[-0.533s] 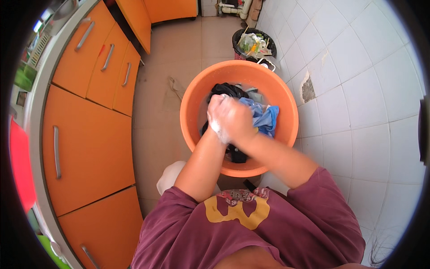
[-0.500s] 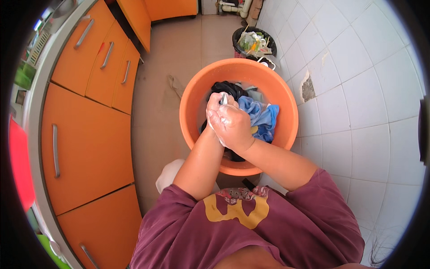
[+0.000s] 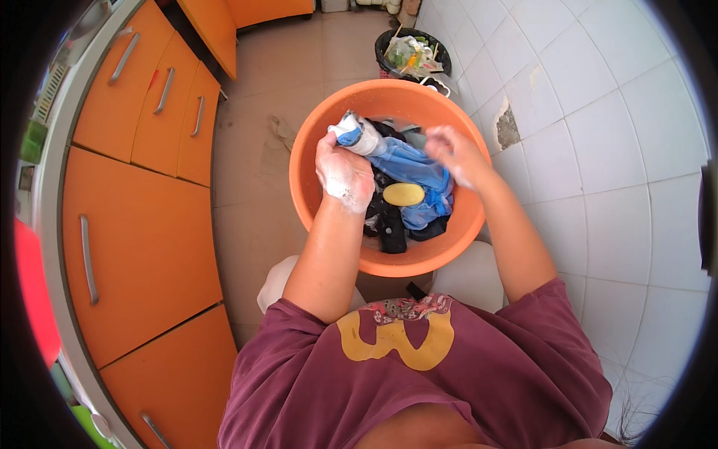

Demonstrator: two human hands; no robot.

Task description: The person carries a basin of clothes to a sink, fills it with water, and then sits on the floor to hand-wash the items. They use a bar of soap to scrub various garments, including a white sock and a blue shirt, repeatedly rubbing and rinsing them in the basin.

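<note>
A wide orange basin [image 3: 308,196] holds wet clothes in cloudy water. My left hand [image 3: 344,173], lathered with white suds, grips the upper end of a blue-and-white garment [image 3: 410,166] over the basin's left side. The rest of that cloth hangs down to the right into the wash. Over the right side, my right hand [image 3: 458,156] is a little blurred, its fingers apart and nothing seen in them. An oval yellow bar of soap [image 3: 404,194] lies on the laundry between my arms. Dark clothes [image 3: 390,229] lie beneath and nearer me.
Beyond the basin stands a bin [image 3: 413,54] with a black liner and food scraps. Orange cabinets [image 3: 142,247] with metal handles line the left. A white tiled wall [image 3: 598,150] with a chipped patch rises close on the right. Tiled floor [image 3: 250,161] lies between.
My two hands were clasped together over the basin. They have parted: the left keeps the garment's end, the right has moved off to the right. The soap has come into full view.
</note>
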